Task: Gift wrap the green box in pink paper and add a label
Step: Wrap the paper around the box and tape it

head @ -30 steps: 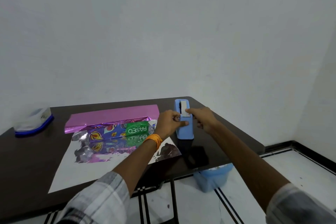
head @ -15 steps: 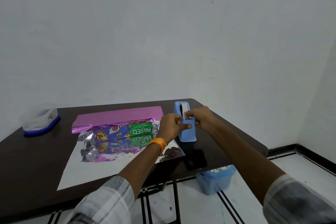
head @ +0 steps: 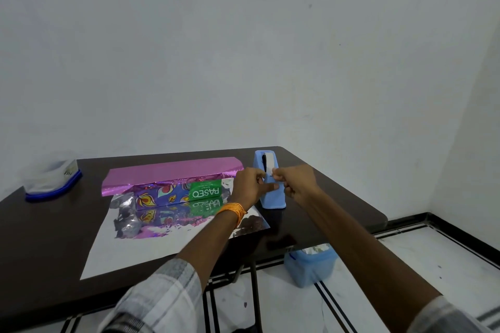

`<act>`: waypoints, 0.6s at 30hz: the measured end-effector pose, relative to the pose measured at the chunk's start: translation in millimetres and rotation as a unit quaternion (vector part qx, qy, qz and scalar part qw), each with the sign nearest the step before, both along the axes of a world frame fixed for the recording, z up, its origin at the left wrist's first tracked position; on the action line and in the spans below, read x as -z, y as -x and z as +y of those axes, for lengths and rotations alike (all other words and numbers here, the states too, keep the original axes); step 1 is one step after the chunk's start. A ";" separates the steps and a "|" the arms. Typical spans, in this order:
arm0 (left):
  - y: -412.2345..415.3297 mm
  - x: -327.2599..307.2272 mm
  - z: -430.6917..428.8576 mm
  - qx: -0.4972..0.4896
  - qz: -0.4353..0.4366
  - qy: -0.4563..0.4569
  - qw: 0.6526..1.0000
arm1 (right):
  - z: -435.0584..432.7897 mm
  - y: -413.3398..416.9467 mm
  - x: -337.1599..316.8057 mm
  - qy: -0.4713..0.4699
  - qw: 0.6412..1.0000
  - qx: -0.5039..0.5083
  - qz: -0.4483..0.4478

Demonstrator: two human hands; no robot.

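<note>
Nearest the camera, past two checked sleeves, a blue bin [head: 311,269] stands on the floor under the edge of the dark table [head: 40,238], with crumpled silvery scraps showing at its mouth. Further in, the pink paper [head: 173,170] lies spread silver side up, its far edge folded over so that the pink face shows. The green box [head: 205,192] lies on its side on that sheet, tucked under the fold, one long face and the printed end uncovered. Just right of the sheet, the left hand [head: 250,186] is curled round the upright tape dispenser [head: 273,200], thumb across its front. The right hand [head: 296,184] has its fingertips pinched together at the cutter, probably on the tape end, though the strip is too small to make out. To do this well, the left hand should hold the dispenser firmly down. The right should draw out a short length, keep it taut and tear it down against the blade, so it neither curls nor sticks to itself. Farthest off, at the table's left corner, sits a clear container [head: 51,178] with a blue base; its contents cannot be made out.
</note>
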State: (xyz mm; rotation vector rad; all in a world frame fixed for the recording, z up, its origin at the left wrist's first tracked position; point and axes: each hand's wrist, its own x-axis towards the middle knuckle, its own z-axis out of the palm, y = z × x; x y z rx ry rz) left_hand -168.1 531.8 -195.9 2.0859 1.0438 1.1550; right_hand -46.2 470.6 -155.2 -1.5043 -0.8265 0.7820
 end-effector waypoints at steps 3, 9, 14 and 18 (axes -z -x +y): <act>0.6 0.1 -1.0 -0.013 0.008 -0.009 1.000 | -6.1 1.5 7.8 0.007 1.000 0.003 -0.004; 7.0 2.3 0.1 0.007 0.016 -0.016 1.000 | -14.8 1.5 21.5 -0.003 0.996 0.018 -0.091; 11.2 -2.1 -4.9 0.007 0.050 -0.019 0.999 | -26.6 -9.5 39.3 0.019 0.954 0.022 -0.299; 29.8 -5.6 -8.5 -0.004 0.101 -0.055 0.993 | -39.7 -9.7 32.1 -0.057 0.933 0.019 -0.355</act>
